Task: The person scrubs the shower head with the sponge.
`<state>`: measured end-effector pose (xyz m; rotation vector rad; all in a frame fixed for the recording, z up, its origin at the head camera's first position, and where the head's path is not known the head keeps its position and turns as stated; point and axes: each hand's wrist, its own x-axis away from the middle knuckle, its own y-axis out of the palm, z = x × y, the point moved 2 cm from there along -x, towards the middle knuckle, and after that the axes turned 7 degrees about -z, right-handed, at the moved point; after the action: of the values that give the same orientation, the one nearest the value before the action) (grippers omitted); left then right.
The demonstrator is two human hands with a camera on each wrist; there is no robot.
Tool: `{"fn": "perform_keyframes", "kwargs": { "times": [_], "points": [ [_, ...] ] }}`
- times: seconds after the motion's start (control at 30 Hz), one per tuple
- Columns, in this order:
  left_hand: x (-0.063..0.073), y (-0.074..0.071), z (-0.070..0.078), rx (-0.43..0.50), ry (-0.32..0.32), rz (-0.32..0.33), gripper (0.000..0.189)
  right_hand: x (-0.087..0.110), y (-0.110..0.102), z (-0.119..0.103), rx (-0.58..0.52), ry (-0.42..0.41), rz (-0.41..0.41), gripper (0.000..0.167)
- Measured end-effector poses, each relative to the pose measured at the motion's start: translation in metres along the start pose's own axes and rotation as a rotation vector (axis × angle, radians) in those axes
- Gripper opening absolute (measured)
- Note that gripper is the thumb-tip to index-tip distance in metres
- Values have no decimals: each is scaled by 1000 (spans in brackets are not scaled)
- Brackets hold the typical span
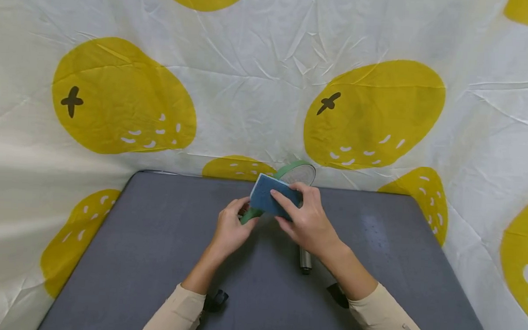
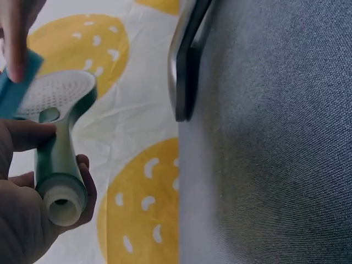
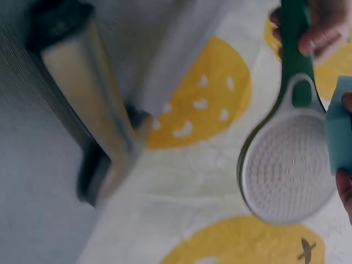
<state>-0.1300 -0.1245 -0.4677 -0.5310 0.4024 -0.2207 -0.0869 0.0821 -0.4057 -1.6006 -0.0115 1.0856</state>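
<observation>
My left hand [image 1: 231, 227] grips the green handle of a handheld shower head [image 2: 58, 157] and holds it up above the table. In the right wrist view the shower head's round white nozzle face [image 3: 289, 170] is visible, with a green button at its neck. My right hand [image 1: 312, 224] pinches a blue sponge [image 1: 268, 196] between thumb and fingers. In the head view the sponge covers the middle of the shower head. In the right wrist view the sponge [image 3: 341, 132] is close to the nozzle face's edge; I cannot tell whether they touch.
A silver metal object with dark ends [image 1: 305, 261] lies on the grey table [image 1: 164, 258] below my right hand. It appears larger and blurred in the right wrist view as a metal bar [image 3: 82, 82]. Behind the table hangs a white cloth [image 1: 248, 106] with yellow fruit prints.
</observation>
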Motion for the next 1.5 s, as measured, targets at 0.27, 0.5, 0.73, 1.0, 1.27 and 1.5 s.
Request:
{"fn": "perform_keyframes", "kwargs": {
  "times": [0.27,0.5,0.73,1.0,1.27,1.5],
  "points": [
    [1,2,2,127,-10,-39,37,2,-36,21,-163,77,35,74],
    [2,6,1,312,-7,-52,36,11,-49,33,-240,120,44,80],
    [0,10,0,617,-11,-119,45,23,-51,42,-269,139,49,87],
    [-5,6,4,799,50,-224,66,34,-52,49,-285,153,33,85],
    [-7,12,8,903,-31,-258,49,40,-51,52,-278,145,29,87],
    [-10,17,6,866,-117,-131,26,45,-48,52,-277,127,19,90]
  ]
}}
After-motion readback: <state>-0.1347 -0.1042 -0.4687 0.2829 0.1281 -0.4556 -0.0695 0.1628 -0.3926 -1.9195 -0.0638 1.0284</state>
